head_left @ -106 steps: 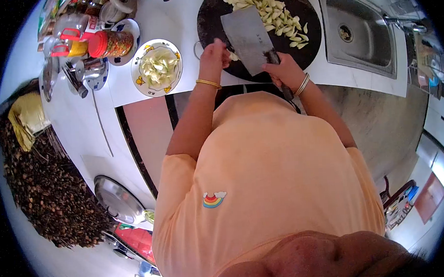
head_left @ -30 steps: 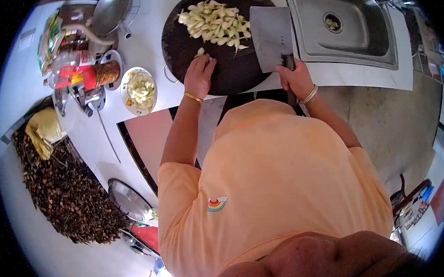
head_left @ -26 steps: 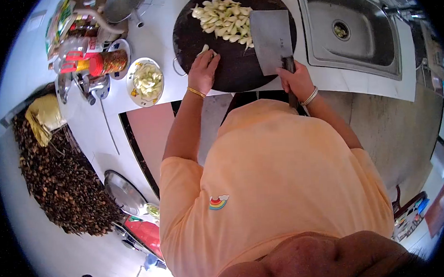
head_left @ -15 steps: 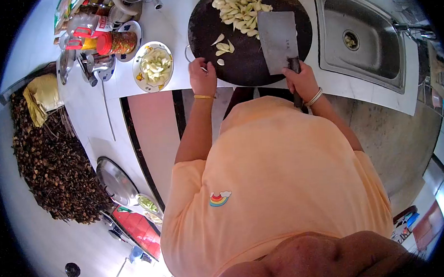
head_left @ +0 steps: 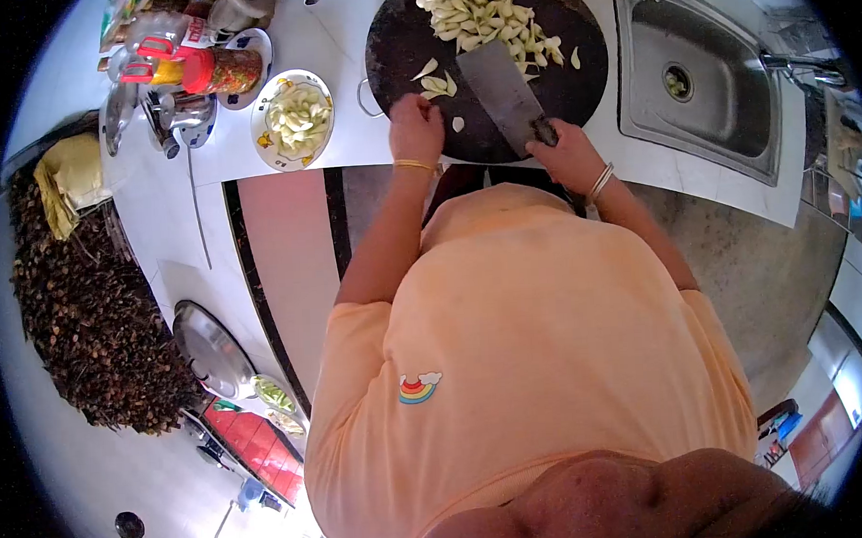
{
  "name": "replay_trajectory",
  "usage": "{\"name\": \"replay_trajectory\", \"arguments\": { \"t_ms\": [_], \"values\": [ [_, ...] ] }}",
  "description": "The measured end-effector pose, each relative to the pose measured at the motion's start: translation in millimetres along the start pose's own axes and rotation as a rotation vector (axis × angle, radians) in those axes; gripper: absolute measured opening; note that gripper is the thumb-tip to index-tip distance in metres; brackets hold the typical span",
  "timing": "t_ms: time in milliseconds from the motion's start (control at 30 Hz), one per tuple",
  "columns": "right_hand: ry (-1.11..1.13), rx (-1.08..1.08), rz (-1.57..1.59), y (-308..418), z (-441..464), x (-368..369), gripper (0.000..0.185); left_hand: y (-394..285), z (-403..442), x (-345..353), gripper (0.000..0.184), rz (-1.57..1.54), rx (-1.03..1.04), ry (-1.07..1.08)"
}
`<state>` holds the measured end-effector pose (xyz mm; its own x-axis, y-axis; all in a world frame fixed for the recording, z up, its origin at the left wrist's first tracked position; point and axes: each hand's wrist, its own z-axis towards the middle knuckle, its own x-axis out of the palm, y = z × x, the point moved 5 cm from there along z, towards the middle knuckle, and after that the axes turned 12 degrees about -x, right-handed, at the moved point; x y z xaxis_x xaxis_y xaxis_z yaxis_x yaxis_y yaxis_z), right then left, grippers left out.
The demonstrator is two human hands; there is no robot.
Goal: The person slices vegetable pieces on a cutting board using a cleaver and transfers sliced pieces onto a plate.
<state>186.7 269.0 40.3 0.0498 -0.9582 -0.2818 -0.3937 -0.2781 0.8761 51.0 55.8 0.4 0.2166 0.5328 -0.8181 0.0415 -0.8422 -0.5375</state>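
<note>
My right hand grips the handle of a cleaver, whose broad blade slants up and left over a round dark chopping board. A heap of peeled garlic cloves lies at the far side of the board, some beside the blade. Left of the blade, a few loose cloves lie apart, with a single one nearer me. My left hand is closed over the board's near left edge, close to these cloves. Whatever its curled fingers may hold is hidden.
A plate of peeled garlic stands left of the board. Behind it are a red-lidded jar and other containers. A steel sink is set into the counter on the right. A metal lid lies on the left counter.
The cleaver has turned so its blade slants left, and its tip has moved toward the loose cloves. My left hand has shifted right, onto the board. One clove now lies right of the heap.
</note>
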Motion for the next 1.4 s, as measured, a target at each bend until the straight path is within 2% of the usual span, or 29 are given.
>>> {"name": "replay_trajectory", "arguments": {
  "t_ms": [33,67,133,200,267,300,333,400,467,533,667,733,800,933,1033,1100,1200,1300,1400],
  "values": [
    [0.003,0.005,-0.004,-1.1,-0.3,0.5,0.030,-2.5,2.5,-11.2,0.021,-0.011,0.130,-0.221],
    [-0.029,0.021,0.007,-2.5,1.0,-0.8,0.030,0.8,8.6,-12.0,0.021,-0.014,0.124,-0.221],
    [-0.057,0.033,0.015,-4.6,2.3,-0.6,0.029,0.1,19.4,-7.5,0.024,0.148,0.144,-0.037],
    [-0.077,0.016,0.012,-7.6,4.1,-4.5,0.028,-7.5,18.8,-8.9,0.022,0.201,0.115,-0.031],
    [-0.089,0.022,-0.026,1.2,2.1,-9.9,0.026,-18.0,7.4,-6.5,0.022,-0.042,-0.030,0.159],
    [-0.096,0.028,-0.063,3.0,-0.7,-11.5,0.024,-6.0,8.4,22.0,0.026,-0.145,-0.140,0.307],
    [-0.094,0.036,-0.065,-6.5,-0.5,-10.2,0.024,-20.8,-2.0,22.8,0.026,-0.148,-0.144,0.314],
    [-0.053,-0.006,-0.224,-14.4,3.7,-11.2,0.026,-43.6,-19.7,31.1,0.031,-0.303,-0.354,0.477],
    [-0.016,-0.022,-0.358,-2.9,-2.8,-12.8,0.030,-43.3,-19.6,39.0,0.036,-0.205,-0.292,0.418],
    [0.009,-0.017,-0.440,4.6,-6.4,-12.9,0.034,-44.5,-20.6,46.1,0.038,0.065,-0.053,0.357],
    [0.037,-0.068,-0.501,8.6,-7.5,-8.6,0.033,-41.2,-23.8,56.7,0.038,0.017,-0.071,0.392],
    [0.042,-0.078,-0.500,7.8,-6.4,-6.1,0.033,-48.7,-25.9,52.4,0.036,-0.052,-0.094,0.514],
    [-0.008,-0.140,-0.524,4.4,-3.9,-2.9,0.030,-54.5,-27.7,47.5,0.034,-0.066,-0.103,0.528],
    [0.028,-0.128,-0.529,5.8,-1.5,-7.7,0.031,-48.8,-29.2,52.1,0.032,-0.169,-0.176,0.561],
    [0.072,-0.110,-0.452,9.0,-0.7,-15.7,0.027,-46.1,-29.0,52.9,0.032,-0.215,-0.165,0.588],
    [0.135,0.023,-0.207,11.4,-3.5,-19.3,0.023,-41.4,-27.3,56.1,0.031,-0.238,-0.168,0.599],
    [0.180,0.082,-0.110,9.7,-2.9,-24.9,0.021,-38.1,-24.7,58.8,0.030,-0.272,-0.174,0.638],
    [0.210,0.160,-0.144,5.0,0.7,-29.1,0.022,-38.0,-22.4,60.4,0.029,-0.294,-0.187,0.664],
    [0.246,0.141,-0.177,12.4,5.3,-28.1,0.020,-43.6,-23.1,53.8,0.027,-0.265,-0.204,0.692]
  ]
}}
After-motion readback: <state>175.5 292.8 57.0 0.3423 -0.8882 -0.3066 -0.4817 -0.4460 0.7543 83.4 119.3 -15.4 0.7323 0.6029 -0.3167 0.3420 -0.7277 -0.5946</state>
